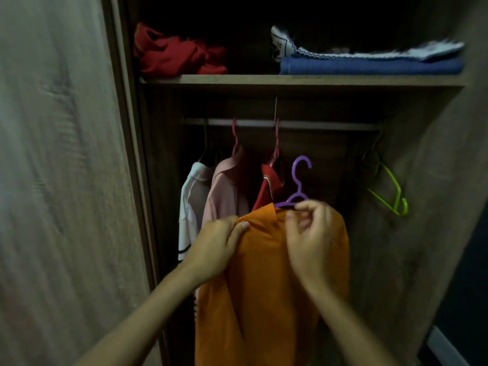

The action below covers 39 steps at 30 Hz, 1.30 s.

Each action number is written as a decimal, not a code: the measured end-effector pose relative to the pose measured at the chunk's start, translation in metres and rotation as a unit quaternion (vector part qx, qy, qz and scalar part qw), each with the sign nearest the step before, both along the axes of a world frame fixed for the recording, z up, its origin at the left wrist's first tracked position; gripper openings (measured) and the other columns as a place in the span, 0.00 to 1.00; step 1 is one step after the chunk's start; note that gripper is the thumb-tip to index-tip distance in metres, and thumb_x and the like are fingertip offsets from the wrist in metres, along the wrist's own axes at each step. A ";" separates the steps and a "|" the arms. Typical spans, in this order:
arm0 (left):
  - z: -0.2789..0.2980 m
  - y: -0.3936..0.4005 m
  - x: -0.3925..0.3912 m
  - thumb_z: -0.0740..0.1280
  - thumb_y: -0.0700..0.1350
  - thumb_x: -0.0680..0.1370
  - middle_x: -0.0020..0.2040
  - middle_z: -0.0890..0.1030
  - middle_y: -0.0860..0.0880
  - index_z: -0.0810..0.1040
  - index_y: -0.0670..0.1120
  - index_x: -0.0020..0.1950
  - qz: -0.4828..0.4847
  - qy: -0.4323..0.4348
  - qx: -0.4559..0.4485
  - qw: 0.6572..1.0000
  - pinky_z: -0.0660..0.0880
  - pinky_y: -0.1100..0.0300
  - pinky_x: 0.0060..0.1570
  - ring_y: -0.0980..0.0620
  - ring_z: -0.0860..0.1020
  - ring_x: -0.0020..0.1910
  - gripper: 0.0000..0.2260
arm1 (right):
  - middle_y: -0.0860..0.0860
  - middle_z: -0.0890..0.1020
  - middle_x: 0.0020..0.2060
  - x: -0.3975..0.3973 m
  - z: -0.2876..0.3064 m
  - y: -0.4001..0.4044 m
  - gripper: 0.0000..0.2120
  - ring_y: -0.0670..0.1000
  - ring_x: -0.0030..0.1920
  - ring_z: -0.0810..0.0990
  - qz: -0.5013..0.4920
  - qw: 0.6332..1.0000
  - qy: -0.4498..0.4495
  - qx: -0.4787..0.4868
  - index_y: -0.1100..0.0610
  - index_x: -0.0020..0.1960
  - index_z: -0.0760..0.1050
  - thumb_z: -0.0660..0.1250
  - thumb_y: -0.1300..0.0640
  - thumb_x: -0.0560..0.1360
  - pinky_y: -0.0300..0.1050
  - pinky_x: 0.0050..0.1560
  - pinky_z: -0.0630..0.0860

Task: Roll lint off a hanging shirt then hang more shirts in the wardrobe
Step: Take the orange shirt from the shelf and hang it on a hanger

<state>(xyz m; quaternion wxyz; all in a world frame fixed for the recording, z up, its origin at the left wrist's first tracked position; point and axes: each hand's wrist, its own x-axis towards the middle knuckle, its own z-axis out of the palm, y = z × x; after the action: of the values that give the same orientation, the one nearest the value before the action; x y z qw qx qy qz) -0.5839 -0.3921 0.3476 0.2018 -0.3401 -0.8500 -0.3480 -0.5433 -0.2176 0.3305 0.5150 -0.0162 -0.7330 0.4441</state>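
An orange shirt (pixel 264 281) sits on a purple hanger (pixel 298 180), held up in front of the open wardrobe, below the rail (pixel 317 125). My left hand (pixel 219 244) pinches the shirt's left shoulder. My right hand (pixel 309 233) grips the shirt's collar area at the hanger's base. The hanger's hook is free, not on the rail. On the rail hang a white shirt (pixel 190 207), a pink shirt (pixel 227 194) and a red shirt (pixel 269 188), just behind and left of the orange one.
Empty green hangers (pixel 390 191) hang at the rail's right end. The shelf (pixel 290 80) above holds a red garment (pixel 177 56) and folded blue and white cloths (pixel 369 62). A wooden door (pixel 66 180) stands at left, the wardrobe's side wall (pixel 435 180) at right.
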 end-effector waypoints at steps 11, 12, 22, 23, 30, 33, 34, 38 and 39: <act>-0.031 0.057 0.000 0.61 0.45 0.80 0.39 0.80 0.53 0.76 0.45 0.46 -0.081 0.023 0.019 0.996 0.70 0.60 0.39 0.53 0.80 0.42 0.06 | 0.53 0.83 0.29 -0.022 -0.001 0.018 0.17 0.51 0.26 0.80 0.110 0.934 -0.321 -0.112 0.58 0.41 0.77 0.64 0.43 0.75 0.51 0.38 0.80; -0.030 0.058 0.002 0.62 0.44 0.80 0.43 0.82 0.54 0.77 0.46 0.50 -0.122 -0.004 0.014 0.992 0.71 0.64 0.41 0.58 0.80 0.44 0.05 | 0.54 0.81 0.28 -0.025 -0.003 0.023 0.15 0.51 0.26 0.79 0.115 0.931 -0.321 -0.131 0.60 0.41 0.76 0.63 0.48 0.75 0.52 0.37 0.80; 0.003 0.076 -0.081 0.65 0.46 0.78 0.77 0.60 0.44 0.65 0.47 0.74 0.009 -0.028 0.072 0.997 0.59 0.48 0.74 0.49 0.60 0.75 0.25 | 0.50 0.71 0.28 -0.054 0.017 0.070 0.12 0.49 0.29 0.71 0.109 0.906 -0.384 -0.140 0.53 0.37 0.70 0.57 0.55 0.79 0.39 0.31 0.69; 0.004 0.082 -0.094 0.65 0.45 0.78 0.78 0.55 0.42 0.59 0.46 0.76 0.017 -0.032 0.036 0.999 0.58 0.47 0.74 0.46 0.58 0.76 0.28 | 0.50 0.70 0.28 -0.060 0.025 0.072 0.12 0.48 0.28 0.70 0.093 0.912 -0.380 -0.122 0.53 0.37 0.70 0.57 0.55 0.79 0.38 0.29 0.67; -0.018 0.105 -0.132 0.57 0.27 0.73 0.79 0.43 0.43 0.36 0.45 0.77 0.000 -0.033 -0.001 0.999 0.62 0.58 0.70 0.43 0.57 0.76 0.40 | 0.50 0.70 0.28 -0.102 0.100 0.083 0.16 0.50 0.29 0.70 0.070 0.936 -0.341 -0.058 0.53 0.31 0.66 0.54 0.58 0.78 0.43 0.31 0.64; -0.025 0.106 -0.135 0.56 0.26 0.73 0.79 0.44 0.46 0.33 0.48 0.74 -0.024 -0.028 0.016 0.999 0.47 0.79 0.66 0.52 0.51 0.78 0.41 | 0.52 0.74 0.32 -0.122 0.124 0.087 0.15 0.51 0.33 0.73 0.048 0.934 -0.352 -0.021 0.54 0.33 0.69 0.54 0.58 0.77 0.43 0.32 0.66; -0.026 0.106 -0.136 0.55 0.26 0.74 0.79 0.44 0.47 0.33 0.49 0.73 -0.031 -0.022 0.020 0.999 0.44 0.81 0.65 0.54 0.50 0.78 0.40 | 0.54 0.76 0.34 -0.129 0.130 0.089 0.15 0.52 0.36 0.75 0.041 0.932 -0.361 -0.013 0.55 0.34 0.71 0.53 0.58 0.77 0.43 0.35 0.68; -0.022 0.105 -0.136 0.54 0.27 0.76 0.78 0.46 0.53 0.34 0.53 0.71 -0.055 -0.019 0.040 0.998 0.44 0.81 0.65 0.58 0.50 0.77 0.38 | 0.54 0.78 0.39 -0.151 0.135 0.094 0.14 0.52 0.38 0.76 0.028 0.915 -0.401 0.026 0.55 0.39 0.75 0.54 0.57 0.78 0.41 0.33 0.68; -0.022 0.105 -0.136 0.55 0.28 0.77 0.77 0.46 0.54 0.34 0.54 0.71 -0.058 -0.018 0.042 0.997 0.44 0.81 0.65 0.59 0.50 0.76 0.37 | 0.55 0.78 0.38 -0.155 0.134 0.096 0.14 0.52 0.37 0.75 0.023 0.914 -0.403 0.040 0.56 0.37 0.74 0.54 0.58 0.78 0.41 0.31 0.66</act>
<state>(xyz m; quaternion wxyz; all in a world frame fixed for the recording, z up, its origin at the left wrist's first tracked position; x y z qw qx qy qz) -0.7198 -0.2875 0.3253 0.1802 -0.3741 -0.8171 -0.4000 -0.6984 -0.1219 0.4643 0.1656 -0.1561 -0.8956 0.3822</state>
